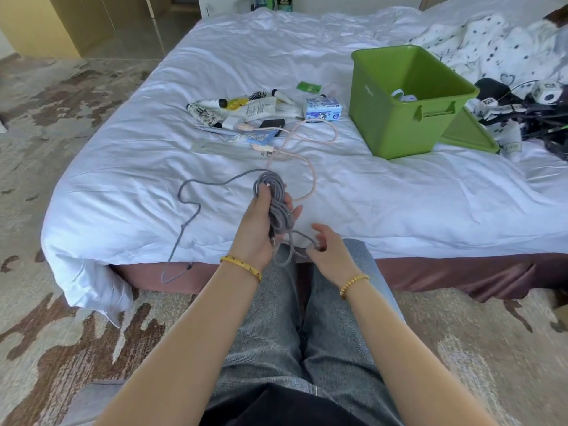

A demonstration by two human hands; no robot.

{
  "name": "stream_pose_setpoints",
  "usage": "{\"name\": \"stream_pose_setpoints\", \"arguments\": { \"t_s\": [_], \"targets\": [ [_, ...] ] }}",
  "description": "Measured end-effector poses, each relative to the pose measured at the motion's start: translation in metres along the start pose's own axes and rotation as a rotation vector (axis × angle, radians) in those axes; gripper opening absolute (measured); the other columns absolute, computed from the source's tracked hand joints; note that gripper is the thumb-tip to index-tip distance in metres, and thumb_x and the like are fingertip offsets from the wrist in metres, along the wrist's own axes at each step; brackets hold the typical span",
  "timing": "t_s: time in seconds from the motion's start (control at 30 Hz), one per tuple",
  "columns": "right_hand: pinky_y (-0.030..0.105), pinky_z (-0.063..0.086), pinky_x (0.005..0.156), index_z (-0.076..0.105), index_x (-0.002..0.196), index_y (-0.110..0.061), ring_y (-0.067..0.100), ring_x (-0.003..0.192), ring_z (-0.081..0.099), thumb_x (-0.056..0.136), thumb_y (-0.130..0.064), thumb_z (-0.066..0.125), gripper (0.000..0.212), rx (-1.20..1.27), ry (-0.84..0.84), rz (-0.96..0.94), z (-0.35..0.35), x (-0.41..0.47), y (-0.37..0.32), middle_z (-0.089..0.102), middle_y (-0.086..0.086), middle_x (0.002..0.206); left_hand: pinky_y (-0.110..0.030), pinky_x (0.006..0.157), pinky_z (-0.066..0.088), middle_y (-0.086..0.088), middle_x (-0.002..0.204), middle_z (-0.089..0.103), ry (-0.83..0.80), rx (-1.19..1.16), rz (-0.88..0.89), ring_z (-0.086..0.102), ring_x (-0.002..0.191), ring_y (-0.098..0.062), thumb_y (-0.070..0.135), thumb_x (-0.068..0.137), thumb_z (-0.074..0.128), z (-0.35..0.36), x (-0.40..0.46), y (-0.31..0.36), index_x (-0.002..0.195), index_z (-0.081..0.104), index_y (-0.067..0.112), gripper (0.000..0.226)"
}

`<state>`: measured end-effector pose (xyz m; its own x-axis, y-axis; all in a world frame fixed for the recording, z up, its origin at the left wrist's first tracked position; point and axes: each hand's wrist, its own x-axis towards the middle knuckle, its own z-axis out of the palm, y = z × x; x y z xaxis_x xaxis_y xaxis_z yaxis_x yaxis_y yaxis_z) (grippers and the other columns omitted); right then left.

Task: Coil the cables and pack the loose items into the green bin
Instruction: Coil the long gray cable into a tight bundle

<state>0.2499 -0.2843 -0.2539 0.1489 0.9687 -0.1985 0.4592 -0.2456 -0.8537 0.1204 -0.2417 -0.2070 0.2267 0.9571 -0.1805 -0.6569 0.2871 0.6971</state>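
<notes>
My left hand (261, 224) grips a coil of grey cable (276, 207) over the near edge of the bed. The cable's loose tail (187, 204) snakes left across the sheet and hangs over the edge. My right hand (327, 245) pinches a loop of the same grey cable just below the coil. A pink cable (307, 139) lies uncoiled on the sheet beyond my hands. Further back sits a pile of loose items (261, 113): tubes, a brush, packets, a tissue pack. The green bin (405, 103) stands open at the right with a few white things inside.
The bin's green lid (470, 133) lies behind the bin on the white bed sheet (399, 195). A spotted duvet (479, 41) and a tangle of dark gear (528, 109) fill the far right. Patterned carpet (61, 118) surrounds the bed; my legs are against its near edge.
</notes>
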Motion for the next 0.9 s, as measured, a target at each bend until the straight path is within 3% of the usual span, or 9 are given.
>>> {"name": "stream_pose_setpoints", "arguments": {
  "t_s": [0.07, 0.13, 0.27, 0.4, 0.5, 0.57, 0.7, 0.77, 0.9],
  "targets": [
    [0.003, 0.03, 0.09, 0.055, 0.123, -0.011, 0.016, 0.119, 0.044, 0.081, 0.012, 0.042, 0.049, 0.041, -0.009, -0.183, 0.002, -0.005, -0.009, 0.046, 0.008, 0.128, -0.028, 0.074, 0.059, 0.0, 0.067, 0.063, 0.051, -0.015, 0.022, 0.064, 0.057, -0.007, 0.032, 0.1, 0.034, 0.004, 0.004, -0.001, 0.101, 0.055, 0.009, 0.032],
    [-0.001, 0.032, 0.089, 0.06, 0.115, -0.017, 0.01, 0.113, 0.047, 0.079, 0.015, 0.039, 0.052, 0.105, -0.107, -0.271, 0.0, -0.008, -0.018, 0.053, 0.001, 0.123, -0.026, 0.07, 0.054, -0.002, 0.071, 0.064, 0.108, -0.001, 0.025, 0.063, 0.058, -0.008, 0.03, 0.1, 0.035, 0.006, 0.007, 0.0, 0.103, 0.054, 0.011, 0.027],
    [0.02, 0.043, 0.085, 0.055, 0.087, -0.03, 0.006, 0.088, 0.055, 0.086, -0.001, 0.057, 0.029, 0.238, -0.294, -0.258, -0.003, -0.013, -0.027, 0.061, -0.008, 0.093, -0.019, 0.055, 0.051, -0.006, 0.083, 0.062, 0.17, 0.064, 0.075, 0.062, 0.066, -0.01, 0.023, 0.101, 0.035, 0.009, 0.011, 0.003, 0.1, 0.051, 0.012, 0.019],
    [0.012, 0.031, 0.056, 0.042, 0.064, -0.028, 0.001, 0.057, 0.034, 0.081, -0.014, 0.068, 0.034, 0.217, -0.098, -0.287, 0.0, -0.013, -0.028, 0.038, -0.015, 0.058, -0.029, 0.068, 0.055, -0.005, 0.083, 0.055, 0.158, 0.014, 0.098, 0.061, 0.073, -0.015, 0.019, 0.101, 0.035, 0.011, 0.009, 0.005, 0.096, 0.051, 0.013, 0.017],
    [0.011, 0.025, 0.046, 0.039, 0.057, -0.015, 0.0, 0.045, 0.029, 0.086, -0.019, 0.063, 0.038, 0.308, 0.14, -0.333, 0.0, -0.012, -0.029, 0.029, -0.011, 0.051, -0.025, 0.063, 0.054, -0.003, 0.083, 0.056, 0.176, 0.078, 0.104, 0.059, 0.069, -0.012, 0.021, 0.101, 0.036, 0.011, 0.007, 0.006, 0.1, 0.05, 0.014, 0.015],
    [0.012, 0.027, 0.047, 0.041, 0.052, -0.013, 0.0, 0.044, 0.029, 0.091, -0.021, 0.056, 0.042, 0.383, 0.189, -0.345, -0.002, -0.012, -0.031, 0.031, -0.003, 0.051, -0.02, 0.054, 0.051, 0.0, 0.083, 0.058, 0.221, 0.178, 0.121, 0.057, 0.066, -0.01, 0.022, 0.1, 0.037, 0.011, 0.008, 0.007, 0.095, 0.05, 0.019, 0.015],
    [0.024, 0.038, 0.062, 0.043, 0.044, -0.024, 0.008, 0.045, 0.032, 0.097, -0.03, 0.043, 0.054, 0.51, 0.056, -0.278, -0.008, -0.015, -0.033, 0.035, -0.006, 0.044, -0.021, 0.051, 0.038, 0.003, 0.082, 0.059, 0.318, 0.316, 0.142, 0.049, 0.062, -0.01, 0.025, 0.1, 0.037, 0.005, 0.012, 0.011, 0.089, 0.049, 0.023, 0.016],
    [0.021, 0.045, 0.069, 0.041, 0.044, -0.022, 0.007, 0.043, 0.033, 0.099, -0.035, 0.034, 0.057, 0.689, 0.014, -0.215, -0.015, -0.014, -0.032, 0.033, -0.01, 0.04, -0.025, 0.054, 0.032, 0.003, 0.082, 0.059, 0.346, 0.385, 0.129, 0.047, 0.062, -0.011, 0.027, 0.1, 0.037, -0.002, 0.014, 0.013, 0.094, 0.049, 0.022, 0.014],
    [0.02, 0.043, 0.056, 0.035, 0.055, -0.017, 0.007, 0.035, 0.028, 0.098, -0.045, 0.029, 0.051, 0.942, 0.057, 0.029, -0.03, -0.009, -0.026, 0.028, -0.009, 0.036, -0.023, 0.049, 0.032, 0.003, 0.079, 0.058, 0.349, 0.664, 0.153, 0.048, 0.062, -0.01, 0.026, 0.1, 0.037, -0.015, 0.018, 0.017, 0.099, 0.046, 0.02, 0.011]
  ]
}}
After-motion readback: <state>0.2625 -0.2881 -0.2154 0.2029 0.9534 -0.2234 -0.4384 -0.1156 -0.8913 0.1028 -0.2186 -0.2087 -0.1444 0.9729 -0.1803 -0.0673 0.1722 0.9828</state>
